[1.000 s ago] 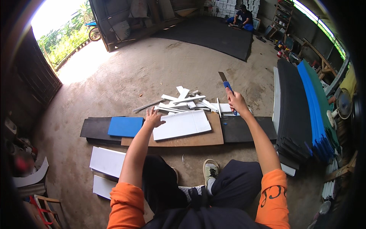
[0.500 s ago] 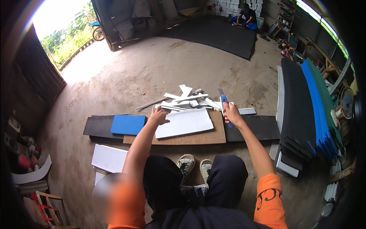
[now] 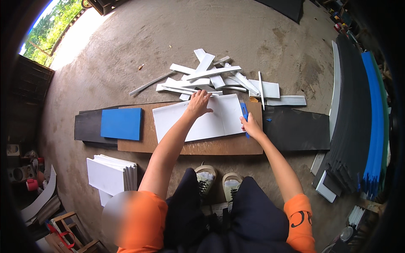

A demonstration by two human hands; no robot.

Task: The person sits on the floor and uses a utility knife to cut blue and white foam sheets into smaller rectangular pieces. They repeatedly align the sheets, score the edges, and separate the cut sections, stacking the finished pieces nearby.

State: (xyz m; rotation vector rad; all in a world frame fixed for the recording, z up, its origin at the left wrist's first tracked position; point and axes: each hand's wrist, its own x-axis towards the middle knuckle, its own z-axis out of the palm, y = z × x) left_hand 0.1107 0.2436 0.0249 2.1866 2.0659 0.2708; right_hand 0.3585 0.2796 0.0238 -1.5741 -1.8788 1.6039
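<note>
The head view (fisheye, edges bowed) looks steeply down from fairly near onto left hand and right hand.

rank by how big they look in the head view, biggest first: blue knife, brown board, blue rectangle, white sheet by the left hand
1. Brown board, judged by its whole outline, since it is partly covered
2. White sheet
3. Blue rectangle
4. Blue knife

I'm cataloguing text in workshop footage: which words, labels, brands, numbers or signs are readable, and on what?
Right orange sleeve: dark curved characters, partly visible; not copied here.
Blue cutter: any marking is too small to read.
White sheet: no lettering visible.
Nothing else readable.
</note>
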